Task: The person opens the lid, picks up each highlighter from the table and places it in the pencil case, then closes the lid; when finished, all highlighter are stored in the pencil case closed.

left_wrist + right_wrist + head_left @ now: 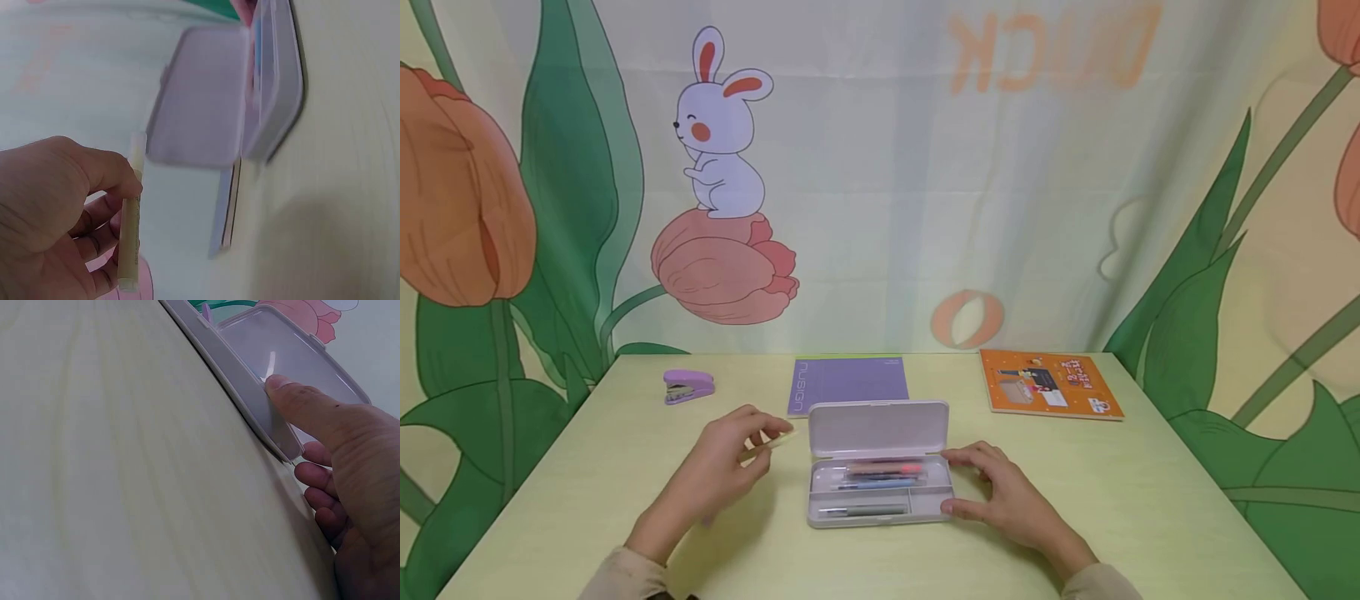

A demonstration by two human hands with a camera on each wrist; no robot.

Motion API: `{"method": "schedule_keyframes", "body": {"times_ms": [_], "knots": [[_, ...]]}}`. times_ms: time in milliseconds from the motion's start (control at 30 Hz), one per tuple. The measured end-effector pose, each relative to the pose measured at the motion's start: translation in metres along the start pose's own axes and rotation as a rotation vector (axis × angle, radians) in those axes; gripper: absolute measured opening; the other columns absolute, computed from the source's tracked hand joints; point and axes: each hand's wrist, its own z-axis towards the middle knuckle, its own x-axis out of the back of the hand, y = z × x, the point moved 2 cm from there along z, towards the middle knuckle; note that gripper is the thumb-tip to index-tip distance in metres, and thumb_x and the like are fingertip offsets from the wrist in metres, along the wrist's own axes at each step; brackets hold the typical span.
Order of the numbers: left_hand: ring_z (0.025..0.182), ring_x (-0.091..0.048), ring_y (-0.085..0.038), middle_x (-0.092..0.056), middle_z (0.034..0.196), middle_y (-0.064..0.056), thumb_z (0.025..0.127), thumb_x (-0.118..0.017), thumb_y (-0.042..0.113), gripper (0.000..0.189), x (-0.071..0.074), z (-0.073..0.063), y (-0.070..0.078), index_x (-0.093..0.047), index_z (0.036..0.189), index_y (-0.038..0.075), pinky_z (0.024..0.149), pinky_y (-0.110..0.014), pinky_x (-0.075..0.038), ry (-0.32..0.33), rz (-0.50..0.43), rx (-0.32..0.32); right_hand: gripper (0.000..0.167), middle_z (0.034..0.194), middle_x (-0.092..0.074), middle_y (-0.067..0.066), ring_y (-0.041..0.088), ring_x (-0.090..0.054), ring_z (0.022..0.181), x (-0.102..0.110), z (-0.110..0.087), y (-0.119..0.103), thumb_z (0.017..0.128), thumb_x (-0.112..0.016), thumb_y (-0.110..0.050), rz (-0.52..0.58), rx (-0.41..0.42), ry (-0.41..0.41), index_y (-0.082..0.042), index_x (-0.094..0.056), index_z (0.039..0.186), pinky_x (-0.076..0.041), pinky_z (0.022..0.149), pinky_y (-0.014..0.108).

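Note:
A pale yellow capped pen is pinched between the thumb and fingers of my left hand, held left of the pencil case, with its translucent tip toward the case. The lilac-grey pencil case lies on the table, its lid raised at the back. Several pens fill the long rear compartment, and a grey pen lies in the front left one. At the case's right end, my right hand grips it, thumb at the front corner and index finger at the back.
Behind the case lies a purple notebook, partly covered by the lid. An orange book sits at the back right, and a lilac stapler at the back left. A printed curtain hangs behind the table.

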Motion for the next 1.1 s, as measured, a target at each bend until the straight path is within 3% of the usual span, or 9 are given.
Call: {"method": "schedule_keyframes", "body": {"times_ms": [267,500,600,800,933,1100], "knots": [[0.091,-0.067,-0.013,-0.075,0.105,0.000,0.090,-0.071,-0.013,0.037,-0.039,0.018,0.039,-0.082,0.118,0.009,0.080,-0.031,-0.060,-0.072,-0.141,-0.179,0.071,0.138,-0.065,-0.009,0.020,-0.059,0.125,0.000,-0.001,0.001,0.087,-0.092,-0.055,0.000,-0.005,-0.003,-0.028,-0.068,0.149,-0.053,0.108,0.038],[0.093,-0.069,-0.016,-0.074,0.105,-0.003,0.092,-0.071,-0.011,0.033,-0.072,0.023,0.061,-0.081,0.117,0.007,0.083,-0.032,-0.062,-0.177,-0.172,-0.249,0.070,0.138,-0.065,-0.009,0.019,-0.058,0.127,0.001,-0.001,0.001,0.088,-0.092,-0.054,0.006,-0.021,-0.005,-0.028,-0.068,0.148,-0.052,0.109,0.040],[0.095,-0.068,-0.016,-0.074,0.105,-0.002,0.091,-0.073,-0.010,0.033,-0.083,0.022,0.065,-0.082,0.118,0.007,0.085,-0.031,-0.061,-0.215,-0.163,-0.232,0.070,0.138,-0.065,-0.010,0.019,-0.058,0.128,0.000,-0.001,0.000,0.089,-0.091,-0.055,0.004,-0.027,-0.013,-0.029,-0.068,0.149,-0.052,0.111,0.042],[0.088,-0.057,-0.008,-0.069,0.104,0.002,0.089,-0.079,-0.003,0.036,-0.097,0.015,0.067,-0.082,0.122,0.010,0.079,-0.027,-0.055,-0.269,-0.034,-0.141,0.070,0.138,-0.065,-0.010,0.019,-0.058,0.129,-0.001,0.000,-0.001,0.088,-0.091,-0.055,0.006,-0.032,-0.015,-0.028,-0.068,0.148,-0.052,0.111,0.043],[0.092,-0.064,-0.013,-0.071,0.108,0.000,0.089,-0.080,-0.003,0.036,-0.096,0.015,0.067,-0.081,0.122,0.010,0.083,-0.032,-0.059,-0.247,-0.033,-0.126,0.069,0.138,-0.065,-0.010,0.020,-0.058,0.128,0.000,0.000,-0.001,0.088,-0.092,-0.054,0.009,-0.032,-0.013,-0.029,-0.069,0.148,-0.052,0.111,0.043],[0.098,-0.072,-0.022,-0.074,0.111,-0.004,0.090,-0.076,-0.007,0.033,-0.084,0.019,0.064,-0.081,0.120,0.007,0.088,-0.037,-0.062,-0.177,-0.098,-0.140,0.068,0.138,-0.064,-0.010,0.020,-0.058,0.129,0.000,0.000,0.000,0.088,-0.092,-0.053,0.014,-0.040,-0.017,-0.030,-0.068,0.148,-0.052,0.112,0.046]]}}
